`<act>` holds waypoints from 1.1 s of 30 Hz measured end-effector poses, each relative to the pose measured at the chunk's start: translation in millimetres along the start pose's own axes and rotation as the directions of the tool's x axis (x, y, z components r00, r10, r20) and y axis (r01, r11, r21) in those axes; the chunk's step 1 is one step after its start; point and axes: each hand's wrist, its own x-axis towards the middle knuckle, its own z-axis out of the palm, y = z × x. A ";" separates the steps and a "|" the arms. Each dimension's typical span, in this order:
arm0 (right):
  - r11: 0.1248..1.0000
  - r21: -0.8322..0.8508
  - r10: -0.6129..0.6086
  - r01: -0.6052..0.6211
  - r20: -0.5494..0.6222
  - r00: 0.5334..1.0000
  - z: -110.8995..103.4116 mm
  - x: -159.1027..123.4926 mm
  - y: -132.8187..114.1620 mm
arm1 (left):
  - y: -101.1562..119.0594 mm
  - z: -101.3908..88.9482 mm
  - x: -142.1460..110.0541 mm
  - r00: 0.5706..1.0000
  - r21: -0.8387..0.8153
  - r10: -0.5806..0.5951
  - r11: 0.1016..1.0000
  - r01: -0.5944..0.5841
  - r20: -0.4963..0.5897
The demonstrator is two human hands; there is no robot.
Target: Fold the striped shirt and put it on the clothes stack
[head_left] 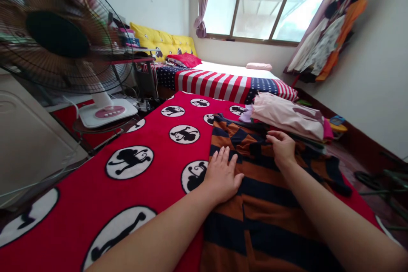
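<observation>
A striped shirt [267,191] in brown and dark navy lies spread on the red blanket [165,165], its collar end away from me. My left hand [221,174] rests flat on the left part of the shirt, fingers stretched forward. Near the collar, my right hand [282,146] has its fingers and thumb brought together on the dark cloth. Its fingertips point left, and the cloth between them is partly hidden. One sleeve of the shirt reaches out to the right. Just beyond the collar sits a pile of folded clothes [287,114], with a pale pink garment on top.
An electric fan [57,34] stands at the left on a small round stool. Behind is a bed [216,83] with a striped, starred cover and a yellow headboard [165,38]. Clothes [331,46] hang by the window at the right.
</observation>
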 end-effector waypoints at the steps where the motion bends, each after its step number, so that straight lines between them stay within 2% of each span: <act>1: 1.000 -0.011 0.021 -0.021 0.026 0.999 -0.7 0.4 2.5 | 0.1 0.1 0.0 1.000 -0.003 -0.005 1.000 0.005 -0.001; 4: 0.996 -0.080 0.062 -0.050 0.152 0.987 6.0 1.9 1.5 | -0.1 1.4 -0.4 1.000 -0.009 -0.007 1.000 0.007 -0.015; 7: 0.990 -0.136 0.007 0.039 0.325 0.946 19.4 -3.8 -13.6 | -0.5 2.3 -1.0 1.000 -0.009 0.002 1.000 -0.002 -0.020; 9: 0.979 -0.138 -0.078 0.148 0.419 0.905 27.8 -17.1 -27.9 | -0.5 1.8 -1.2 1.000 -0.010 0.001 1.000 -0.001 -0.015; 11: 0.941 -0.142 -0.205 0.306 0.479 0.853 34.0 -36.7 -41.2 | -0.2 0.8 -1.1 1.000 -0.015 -0.004 1.000 0.004 -0.005; 13: 0.842 -0.178 -0.357 0.508 0.522 0.775 37.9 -55.2 -50.5 | -0.1 -0.2 -0.8 1.000 -0.022 -0.009 1.000 0.009 0.006; 15: 0.734 -0.217 -0.454 0.643 0.548 0.703 39.8 -63.8 -54.4 | -0.1 -0.5 -0.6 1.000 -0.026 -0.011 1.000 0.011 0.008; 16: 0.725 -0.228 -0.463 0.651 0.539 0.704 40.1 -62.6 -54.2 | -0.2 -0.2 -0.6 1.000 -0.026 -0.011 1.000 0.011 0.003; 17: 0.760 -0.233 -0.440 0.607 0.503 0.744 39.9 -57.8 -52.6 | -0.3 0.1 -0.7 1.000 -0.026 -0.011 1.000 0.010 -0.005; 20: 0.899 -0.255 -0.276 0.355 0.296 0.914 35.0 -27.3 -39.2 | -0.2 1.2 -1.2 1.000 -0.026 -0.011 1.000 0.011 -0.021; 22: 0.928 -0.306 -0.177 0.215 0.146 0.973 27.1 -3.5 -24.3 | 0.1 1.0 -1.3 1.000 -0.026 -0.012 1.000 0.012 -0.016; 25: 0.907 -0.413 -0.092 0.086 0.004 0.996 10.6 22.3 0.6 | 0.3 -0.1 -1.0 1.000 -0.032 -0.008 0.999 0.008 -0.002; 28: 0.866 -0.499 -0.060 0.025 -0.056 0.997 -2.2 32.1 15.6 | 0.2 -0.7 -0.7 1.000 -0.039 -0.008 0.999 0.008 0.000; 31: 0.835 -0.549 -0.098 0.041 -0.075 0.992 -1.6 27.5 8.8 | 0.1 -0.2 -0.6 1.000 -0.042 -0.011 0.999 0.011 -0.004; 33: 0.813 -0.563 -0.227 0.147 -0.075 0.971 6.4 15.4 -6.4 | 0.0 0.2 -0.6 1.000 -0.041 -0.010 0.999 0.010 -0.004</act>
